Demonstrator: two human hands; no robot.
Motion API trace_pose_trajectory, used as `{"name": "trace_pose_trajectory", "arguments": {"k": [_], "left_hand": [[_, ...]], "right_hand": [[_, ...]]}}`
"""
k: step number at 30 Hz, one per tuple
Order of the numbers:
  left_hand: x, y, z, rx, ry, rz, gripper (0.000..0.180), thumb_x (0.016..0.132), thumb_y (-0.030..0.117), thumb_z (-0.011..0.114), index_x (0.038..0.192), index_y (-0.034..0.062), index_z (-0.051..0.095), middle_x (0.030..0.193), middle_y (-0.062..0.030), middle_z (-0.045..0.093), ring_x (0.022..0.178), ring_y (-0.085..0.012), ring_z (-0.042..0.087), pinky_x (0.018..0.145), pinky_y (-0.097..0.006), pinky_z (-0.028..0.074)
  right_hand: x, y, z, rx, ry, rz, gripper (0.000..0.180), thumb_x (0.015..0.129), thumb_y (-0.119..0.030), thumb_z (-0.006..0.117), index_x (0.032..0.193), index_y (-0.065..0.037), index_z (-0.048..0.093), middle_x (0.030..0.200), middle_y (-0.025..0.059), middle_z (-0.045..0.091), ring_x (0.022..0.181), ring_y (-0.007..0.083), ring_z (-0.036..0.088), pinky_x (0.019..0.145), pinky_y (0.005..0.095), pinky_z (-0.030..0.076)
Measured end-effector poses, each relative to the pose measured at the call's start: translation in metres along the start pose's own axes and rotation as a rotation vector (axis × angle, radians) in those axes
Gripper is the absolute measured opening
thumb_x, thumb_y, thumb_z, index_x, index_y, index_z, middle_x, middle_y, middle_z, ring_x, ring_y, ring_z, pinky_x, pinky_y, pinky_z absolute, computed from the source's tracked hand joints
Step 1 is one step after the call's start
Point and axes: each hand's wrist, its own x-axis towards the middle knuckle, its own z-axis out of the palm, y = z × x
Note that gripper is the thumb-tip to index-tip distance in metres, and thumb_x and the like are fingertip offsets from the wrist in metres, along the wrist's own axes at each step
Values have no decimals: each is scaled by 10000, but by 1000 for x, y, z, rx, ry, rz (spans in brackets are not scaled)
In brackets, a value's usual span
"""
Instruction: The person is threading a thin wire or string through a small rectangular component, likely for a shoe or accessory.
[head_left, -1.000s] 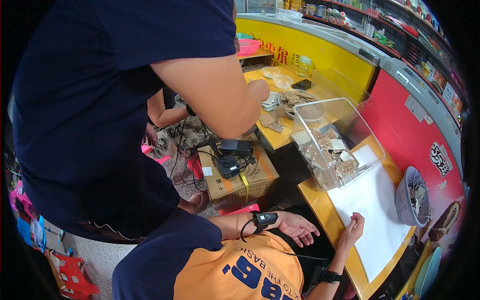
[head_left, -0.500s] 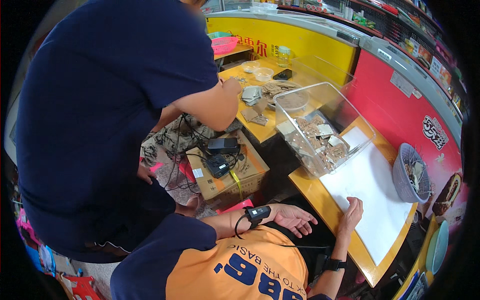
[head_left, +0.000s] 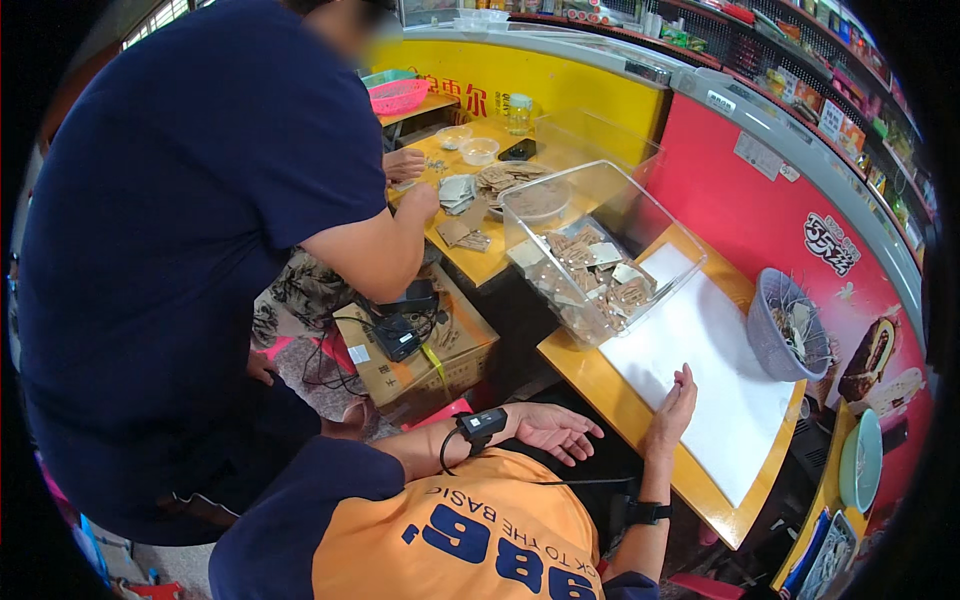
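My left hand (head_left: 555,430) hangs palm up, fingers spread and empty, just off the near edge of the wooden table (head_left: 600,385); a black device is strapped to that wrist. Beside it, my right hand (head_left: 675,405) rests on its edge at the border of a white sheet (head_left: 715,360) on the table, fingers straight, holding nothing. Beyond the sheet stands a clear plastic box (head_left: 590,265) with several brown card pieces inside. A person in a navy shirt (head_left: 190,250) stands at my left, one hand (head_left: 420,200) reaching to piles of cards (head_left: 480,190) on a farther table.
A grey mesh basket (head_left: 785,325) with small pieces sits at the sheet's right end. On the floor, a cardboard box (head_left: 420,350) carries black devices and cables. A pink basket (head_left: 398,95), bowls and a phone (head_left: 518,150) lie farther back. A red and yellow counter runs along the right.
The standing person's arm has swung from over the clear box back to the card piles on the far table. My hands have stayed nearly still by the white sheet.
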Motion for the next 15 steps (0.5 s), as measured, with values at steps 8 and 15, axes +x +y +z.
{"name": "trace_pose_trajectory", "arguments": {"k": [8,15], "left_hand": [[0,-1,-7,-17,-35,11,324,982,260,516,1266,112,467,1110,-88,617,1036,-199,599,902,-382,497],[-1,0,-6,-16,-33,11,330,979,250,519,1273,112,462,1113,-86,617,1040,-198,598,914,-390,495]], "right_hand": [[-4,17,-3,-120,-179,-123,132,767,59,479,784,-26,579,791,142,590,804,327,561,737,397,439],[-2,10,0,-29,-137,-167,132,785,64,465,735,-20,554,751,144,572,738,332,542,707,407,426]]}}
